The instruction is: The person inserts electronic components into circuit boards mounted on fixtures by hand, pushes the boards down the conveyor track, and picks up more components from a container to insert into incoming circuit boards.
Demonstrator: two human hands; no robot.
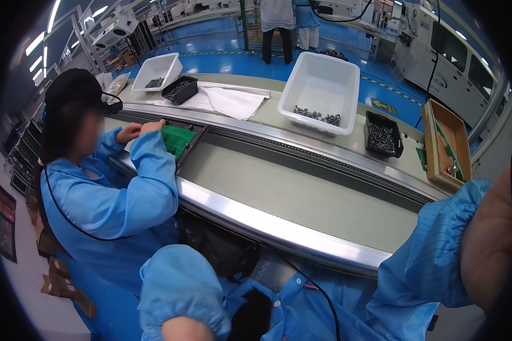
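Observation:
My right hand (489,244) is raised close to the camera at the right edge, its palm side and wrist showing beyond a blue cuff. Its fingers run out of the picture, so any grip is hidden. Of my left hand (188,329), only skin at the wrist shows past the blue sleeve at the lower edge; the fingers are cut off. Neither arm touches the conveyor line (290,187) in front of me. The nearest thing to my right sleeve is a wooden box (459,126) holding a green strip and a small metal tool.
At left, a co-worker in blue (108,193) handles a green circuit board (177,140) on the rails. Along the far side stand a big white bin (318,74), a black parts tray (383,136), a smaller white bin (156,68), another black tray (180,91) and white cloth (233,102).

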